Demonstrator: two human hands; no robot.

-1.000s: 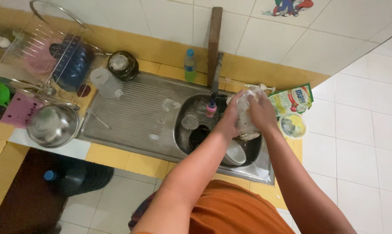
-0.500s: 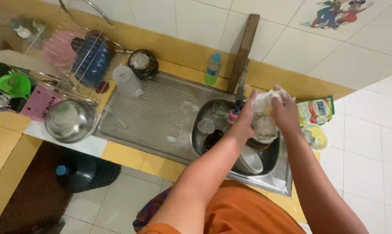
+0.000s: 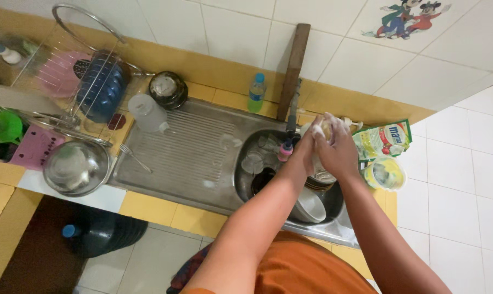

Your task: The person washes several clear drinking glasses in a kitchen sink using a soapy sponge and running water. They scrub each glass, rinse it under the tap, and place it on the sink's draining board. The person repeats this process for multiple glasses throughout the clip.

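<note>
Over the sink basin point(image 3: 333, 209), right of centre, both hands close on a sudsy glass point(image 3: 321, 158) standing roughly upright, long axis up-down in the frame. The left hand point(image 3: 305, 146) covers its left side, the right hand point(image 3: 339, 148) wraps the right, fingers pressed on it. Just right lies a green soap pouch point(image 3: 382, 140); below it, a yellow round tub point(image 3: 385, 174).

Steel bowl point(image 3: 76, 167) by the wire dish rack point(image 3: 77, 71) — fork point(image 3: 136, 158) on the drainboard point(image 3: 186, 152).
</note>
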